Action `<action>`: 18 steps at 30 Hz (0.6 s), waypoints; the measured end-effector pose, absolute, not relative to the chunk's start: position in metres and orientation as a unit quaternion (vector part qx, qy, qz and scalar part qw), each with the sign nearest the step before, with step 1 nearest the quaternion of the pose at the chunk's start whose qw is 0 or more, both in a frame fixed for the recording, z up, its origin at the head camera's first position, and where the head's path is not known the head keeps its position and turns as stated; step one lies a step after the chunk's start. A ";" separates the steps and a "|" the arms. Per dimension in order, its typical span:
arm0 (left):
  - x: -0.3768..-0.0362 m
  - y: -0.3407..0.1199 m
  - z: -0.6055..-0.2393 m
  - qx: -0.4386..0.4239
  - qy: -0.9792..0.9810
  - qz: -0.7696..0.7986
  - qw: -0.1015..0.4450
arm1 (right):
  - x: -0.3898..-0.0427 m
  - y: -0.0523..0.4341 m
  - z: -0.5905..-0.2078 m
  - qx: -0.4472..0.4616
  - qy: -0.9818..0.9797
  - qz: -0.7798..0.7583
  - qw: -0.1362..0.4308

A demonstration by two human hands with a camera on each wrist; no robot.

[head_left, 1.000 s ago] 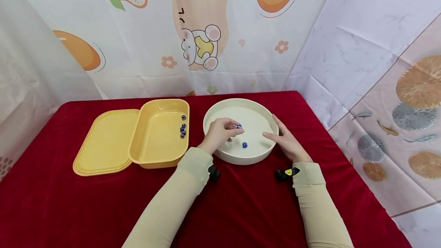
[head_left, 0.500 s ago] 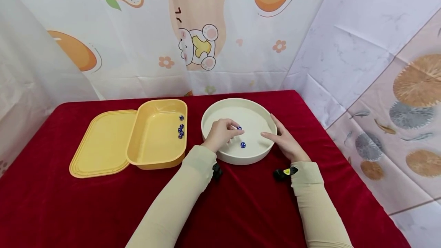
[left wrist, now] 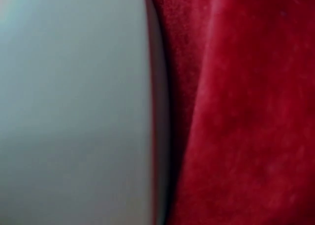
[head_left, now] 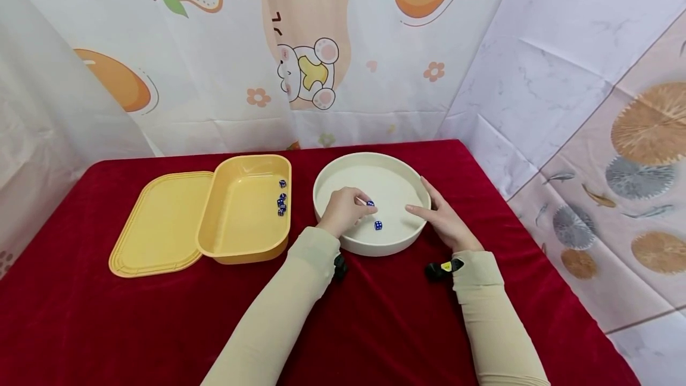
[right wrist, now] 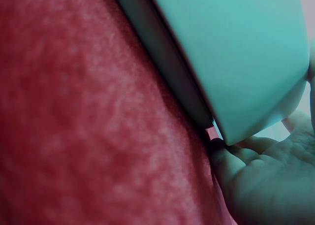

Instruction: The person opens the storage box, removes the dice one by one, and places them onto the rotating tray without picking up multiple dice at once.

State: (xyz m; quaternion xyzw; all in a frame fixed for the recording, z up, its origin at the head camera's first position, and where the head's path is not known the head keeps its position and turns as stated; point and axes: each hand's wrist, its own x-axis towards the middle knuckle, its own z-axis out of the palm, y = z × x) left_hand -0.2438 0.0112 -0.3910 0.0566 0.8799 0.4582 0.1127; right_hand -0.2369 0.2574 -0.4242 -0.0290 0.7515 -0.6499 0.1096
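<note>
My left hand reaches over the near left rim of a round cream tray in the head view. A blue die with white dots is pinched between its thumb and fingers, low inside the tray. Another blue die lies on the tray floor just in front of the hand. My right hand grips the tray's right side, thumb over the rim and fingers outside. The right wrist view shows this hand against the tray's outer wall. Only the tray wall and cloth appear in the left wrist view.
Left of the tray stands a yellow rectangular box, with several blue dice along its right side. A flat yellow lid lies beside the box. Red cloth covers the table, and printed curtains hang behind.
The left hand, with the die in its fingers, has come slightly lower and nearer. The right hand keeps its place on the tray, and the head view has shifted a little.
</note>
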 end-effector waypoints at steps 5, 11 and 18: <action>-0.243 0.014 -0.392 0.045 0.894 0.433 0.103 | -0.237 0.258 -0.424 -0.029 0.747 -0.654 0.112; -0.241 0.017 -0.392 0.041 0.911 0.399 0.096 | -0.237 0.258 -0.425 -0.029 0.745 -0.658 0.111; -0.239 0.017 -0.392 0.034 0.916 0.386 0.103 | -0.237 0.257 -0.425 -0.029 0.748 -0.654 0.109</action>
